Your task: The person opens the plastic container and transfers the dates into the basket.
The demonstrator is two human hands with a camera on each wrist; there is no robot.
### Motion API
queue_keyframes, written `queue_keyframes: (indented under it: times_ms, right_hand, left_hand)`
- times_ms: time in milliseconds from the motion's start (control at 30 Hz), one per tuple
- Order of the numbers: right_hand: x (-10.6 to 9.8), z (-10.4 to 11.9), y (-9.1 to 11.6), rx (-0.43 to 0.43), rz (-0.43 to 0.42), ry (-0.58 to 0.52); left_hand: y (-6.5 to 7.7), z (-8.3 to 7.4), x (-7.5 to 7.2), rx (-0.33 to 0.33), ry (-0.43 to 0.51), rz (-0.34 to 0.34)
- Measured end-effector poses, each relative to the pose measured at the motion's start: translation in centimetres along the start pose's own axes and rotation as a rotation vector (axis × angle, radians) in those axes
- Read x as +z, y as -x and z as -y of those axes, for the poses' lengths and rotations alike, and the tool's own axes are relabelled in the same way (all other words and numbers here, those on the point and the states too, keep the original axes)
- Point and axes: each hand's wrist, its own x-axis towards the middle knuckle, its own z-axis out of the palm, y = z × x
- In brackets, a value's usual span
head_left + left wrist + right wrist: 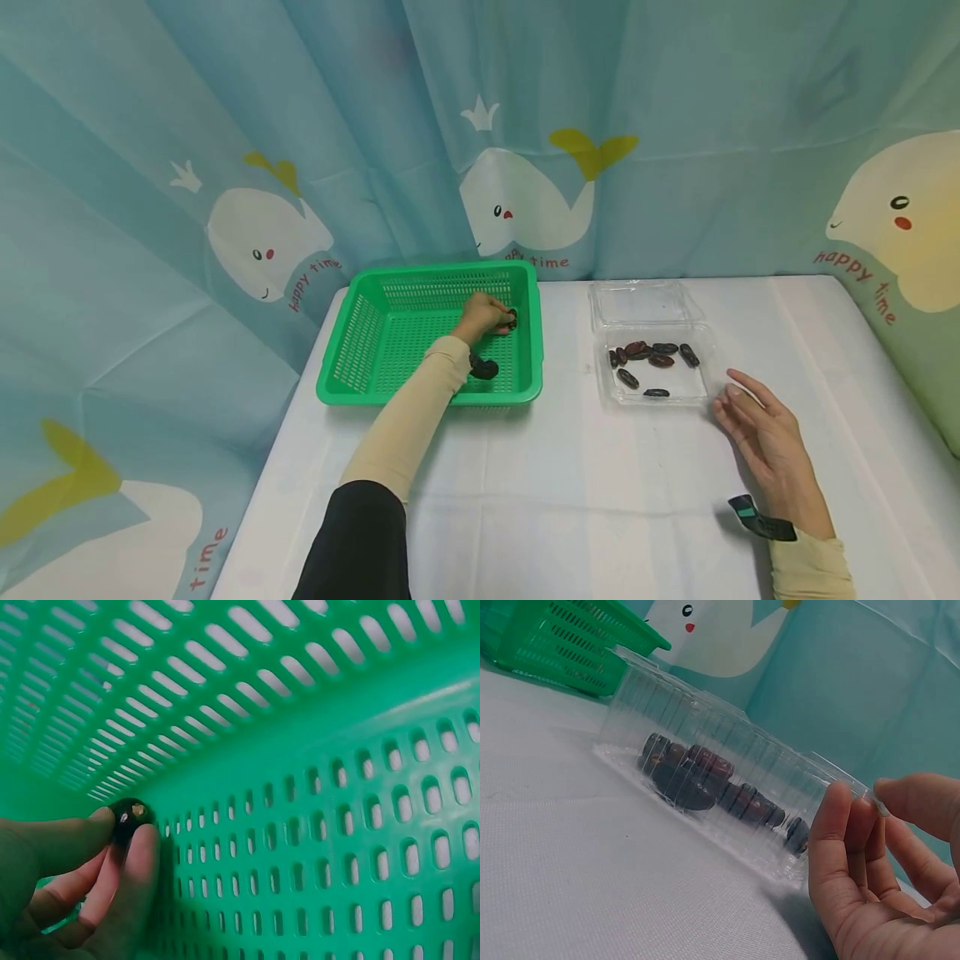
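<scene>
Inside the green plastic basket (429, 398), my left hand (483, 317) pinches a dark brown date (132, 817) between thumb and fingertips, near the basket's right wall. The date's end, with a pale stem scar, faces the left wrist camera. To the right, a clear plastic box (611, 390) with its lid (637, 302) folded back holds several dates (662, 361), lying loose on its bottom. My right hand (765, 437) is at the box's right side, pinching its rim with thumb and fingers in the right wrist view.
A white cloth (540, 533) covers the table. Behind it hangs a blue curtain (390, 200) printed with white whales, close to the far edges of the basket and the lid. A black band (761, 521) circles the right wrist.
</scene>
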Motion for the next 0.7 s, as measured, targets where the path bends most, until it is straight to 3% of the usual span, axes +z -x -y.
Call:
queue_keyframes:
  times_ms: [167,367,433,700]
  right_hand:
    - [0.0,-0.1,0.0,-0.003,0.000,-0.004]
    - [0.0,-0.1,0.0,-0.001,-0.004,-0.002]
    - [0.0,-0.2,0.0,0.001,-0.004,-0.008]
    - [-0.1,-0.1,0.1,0.002,0.010,-0.025]
  left_hand:
    - [0.1,-0.1,0.2,0.082,-0.136,-0.014]
    - [-0.5,-0.6,-0.3,0.260,-0.624,-0.081]
    - [-0.3,-1.2,-0.5,0.309,-0.740,-0.103]
    - [2.8,-4.1,-0.6,0.424,-0.899,-0.135]
